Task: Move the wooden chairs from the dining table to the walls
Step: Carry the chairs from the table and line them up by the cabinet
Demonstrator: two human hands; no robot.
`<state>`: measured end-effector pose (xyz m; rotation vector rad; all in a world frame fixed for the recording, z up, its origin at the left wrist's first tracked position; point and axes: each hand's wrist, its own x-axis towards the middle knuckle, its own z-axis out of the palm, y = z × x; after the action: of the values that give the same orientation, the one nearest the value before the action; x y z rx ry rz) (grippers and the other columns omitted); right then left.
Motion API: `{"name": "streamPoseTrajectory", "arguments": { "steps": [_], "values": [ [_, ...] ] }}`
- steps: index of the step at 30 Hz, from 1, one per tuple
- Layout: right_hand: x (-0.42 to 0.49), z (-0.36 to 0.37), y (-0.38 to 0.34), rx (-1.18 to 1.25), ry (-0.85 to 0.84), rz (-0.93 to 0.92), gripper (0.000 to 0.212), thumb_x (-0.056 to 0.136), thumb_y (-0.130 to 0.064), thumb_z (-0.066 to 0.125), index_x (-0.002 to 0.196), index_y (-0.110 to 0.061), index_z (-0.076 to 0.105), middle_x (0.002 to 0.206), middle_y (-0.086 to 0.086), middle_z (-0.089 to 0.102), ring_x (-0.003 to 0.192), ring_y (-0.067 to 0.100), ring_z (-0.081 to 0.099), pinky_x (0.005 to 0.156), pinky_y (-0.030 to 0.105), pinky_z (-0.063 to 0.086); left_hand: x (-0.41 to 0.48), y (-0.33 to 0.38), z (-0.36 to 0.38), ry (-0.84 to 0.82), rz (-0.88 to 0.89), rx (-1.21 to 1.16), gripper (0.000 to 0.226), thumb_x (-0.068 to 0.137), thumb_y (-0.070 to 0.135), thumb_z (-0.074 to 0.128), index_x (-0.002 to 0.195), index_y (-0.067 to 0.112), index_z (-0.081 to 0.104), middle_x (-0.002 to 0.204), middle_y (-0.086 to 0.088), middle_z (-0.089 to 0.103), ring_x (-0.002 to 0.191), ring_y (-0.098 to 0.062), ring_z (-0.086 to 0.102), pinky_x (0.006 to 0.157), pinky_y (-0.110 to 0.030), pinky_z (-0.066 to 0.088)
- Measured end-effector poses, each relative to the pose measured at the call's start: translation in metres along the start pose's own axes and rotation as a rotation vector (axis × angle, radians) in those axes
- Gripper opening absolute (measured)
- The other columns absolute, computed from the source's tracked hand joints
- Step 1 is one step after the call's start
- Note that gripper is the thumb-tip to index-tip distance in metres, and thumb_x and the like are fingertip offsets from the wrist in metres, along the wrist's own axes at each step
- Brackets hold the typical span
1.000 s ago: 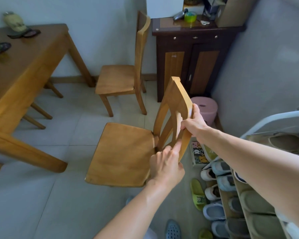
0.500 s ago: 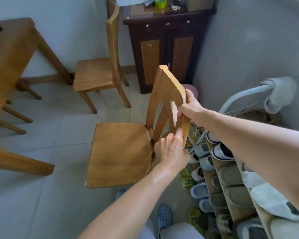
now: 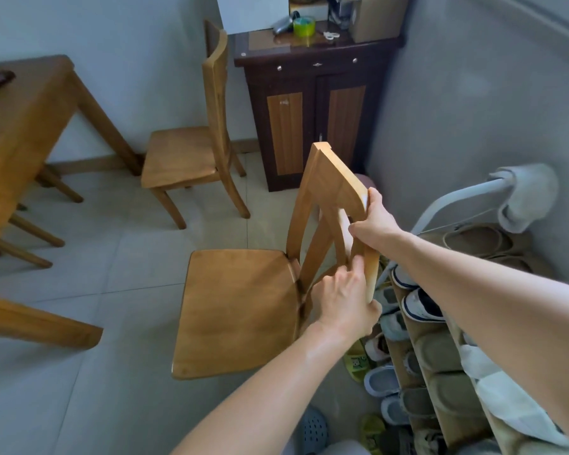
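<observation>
While gripping chair [image 3: 240, 307] by backrest: curled round lower post with left hand [image 3: 342, 300], clamped round upper post with right hand [image 3: 375, 221]. Held in front of cabinet [image 3: 316, 126], near wall to its right; cannot tell whether lifted or on floor. Second chair [image 3: 181, 159] parked just left of cabinet, against wall: seemingly done. Left to move: apparently more chairs, legs [image 3: 30, 231] showing under tabletop [image 3: 20, 119] well left of cabinet.

Both arms extended forward; right hand [image 3: 375, 221] grips chair [image 3: 240, 307] at backrest top corner, left hand [image 3: 342, 300] curled round upright lower down
</observation>
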<state>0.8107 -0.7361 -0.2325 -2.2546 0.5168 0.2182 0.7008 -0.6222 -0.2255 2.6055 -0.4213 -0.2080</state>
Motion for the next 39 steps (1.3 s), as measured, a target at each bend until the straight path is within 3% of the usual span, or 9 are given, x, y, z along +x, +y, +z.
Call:
{"name": "streamPoseTrajectory", "arguments": {
  "steps": [3, 5, 7, 12, 18, 25, 28, 31, 39],
  "values": [
    [-0.003, 0.007, -0.015, -0.352, 0.216, -0.137, 0.075, 0.087, -0.026, 0.065, 0.145, -0.02, 0.019, 0.135, 0.016, 0.039, 0.119, 0.034, 0.042, 0.096, 0.048, 0.046, 0.009, -0.02, -0.018, -0.217, -0.102, -0.236, 0.062, 0.084, 0.044, 0.066, 0.14, 0.03, 0.042, 0.12, 0.002, 0.065, 0.112, -0.027, 0.061, 0.093, -0.044, 0.051],
    [-0.01, 0.014, -0.028, -0.438, 0.264, -0.281, 0.074, 0.085, -0.024, 0.066, 0.146, -0.019, 0.024, 0.142, 0.015, 0.036, 0.125, 0.035, 0.036, 0.101, 0.049, 0.04, 0.009, -0.039, -0.034, -0.281, -0.325, -0.676, 0.056, 0.088, 0.038, 0.065, 0.14, 0.029, 0.045, 0.114, 0.006, 0.063, 0.103, -0.02, 0.066, 0.078, -0.037, 0.06],
    [-0.02, 0.026, -0.044, -0.459, 0.279, -0.405, 0.066, 0.087, -0.022, 0.064, 0.144, -0.017, 0.032, 0.143, 0.014, 0.038, 0.127, 0.034, 0.036, 0.104, 0.047, 0.038, 0.007, -0.063, -0.054, -0.196, -0.487, -0.947, 0.052, 0.09, 0.03, 0.064, 0.139, 0.023, 0.048, 0.112, 0.002, 0.065, 0.085, -0.017, 0.072, 0.061, -0.027, 0.059],
    [-0.052, 0.071, -0.094, -0.263, 0.128, -0.529, 0.057, 0.088, -0.006, 0.061, 0.141, -0.015, 0.041, 0.143, 0.011, 0.038, 0.122, 0.028, 0.045, 0.087, 0.034, 0.052, -0.011, -0.134, -0.107, 0.127, -0.609, -1.197, 0.034, 0.096, 0.024, 0.058, 0.13, 0.022, 0.056, 0.108, -0.002, 0.07, 0.076, -0.017, 0.075, 0.06, -0.029, 0.059],
    [-0.086, 0.156, -0.182, 0.041, -0.1, -0.509, 0.036, 0.093, -0.007, 0.052, 0.128, -0.013, 0.059, 0.124, 0.007, 0.063, 0.111, 0.024, 0.061, 0.093, 0.034, 0.05, -0.068, -0.24, -0.185, 0.45, -0.656, -1.369, 0.021, 0.097, 0.022, 0.058, 0.117, 0.02, 0.058, 0.106, -0.008, 0.074, 0.084, -0.024, 0.075, 0.064, -0.035, 0.059],
    [-0.139, 0.289, -0.304, 0.205, -0.226, -0.543, 0.025, 0.088, -0.008, 0.053, 0.104, -0.019, 0.069, 0.092, 0.002, 0.07, 0.087, 0.02, 0.066, 0.077, 0.028, 0.052, -0.154, -0.385, -0.278, 0.69, -0.67, -1.379, 0.015, 0.095, 0.018, 0.058, 0.11, 0.018, 0.061, 0.091, -0.006, 0.078, 0.079, -0.026, 0.075, 0.055, -0.031, 0.057],
    [-0.153, 0.333, -0.351, 0.26, -0.237, -0.52, 0.025, 0.084, -0.006, 0.051, 0.095, -0.02, 0.069, 0.086, 0.0, 0.069, 0.084, 0.024, 0.069, 0.074, 0.038, 0.057, -0.183, -0.44, -0.313, 0.721, -0.695, -1.359, 0.016, 0.094, 0.018, 0.06, 0.11, 0.018, 0.062, 0.092, -0.006, 0.078, 0.08, -0.027, 0.075, 0.055, -0.031, 0.057],
    [-0.157, 0.367, -0.388, 0.348, -0.211, -0.462, 0.025, 0.084, -0.004, 0.051, 0.091, -0.021, 0.067, 0.08, 0.0, 0.066, 0.076, 0.023, 0.068, 0.068, 0.038, 0.056, -0.201, -0.487, -0.343, 0.731, -0.703, -1.342, 0.018, 0.093, 0.019, 0.062, 0.111, 0.017, 0.063, 0.09, -0.006, 0.078, 0.08, -0.026, 0.075, 0.055, -0.03, 0.057],
    [-0.134, 0.41, -0.44, 0.402, -0.202, -0.317, 0.026, 0.088, -0.002, 0.049, 0.106, -0.014, 0.064, 0.089, 0.005, 0.065, 0.075, 0.022, 0.07, 0.066, 0.039, 0.06, -0.19, -0.556, -0.384, 0.686, -0.673, -1.343, 0.022, 0.096, 0.021, 0.059, 0.117, 0.016, 0.064, 0.095, -0.006, 0.078, 0.083, -0.026, 0.075, 0.062, -0.033, 0.059]
  ]
}}
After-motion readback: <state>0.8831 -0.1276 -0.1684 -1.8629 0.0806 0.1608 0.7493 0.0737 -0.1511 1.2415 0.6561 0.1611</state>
